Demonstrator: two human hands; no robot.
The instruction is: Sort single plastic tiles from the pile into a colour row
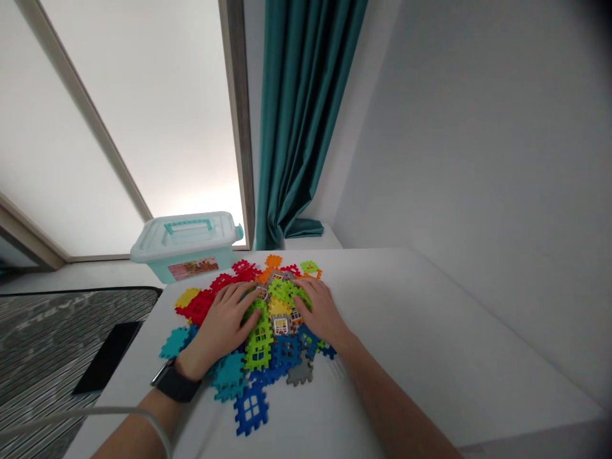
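Resting on a heap of interlocking plastic pieces (287, 350), the left hand (232, 317) is lying with fingers spread, its grip uncertain; the right hand (321, 313) is curving loosely over the opposite side, thumb apart, any hold impossible to tell; green pieces (259, 344) are lying between both hands; red pieces (195, 310) are spreading just beyond and outside the left hand; a dark blue piece (251, 408) is lying between the forearms; a lidded box (189, 245) is standing farther beyond the left hand.
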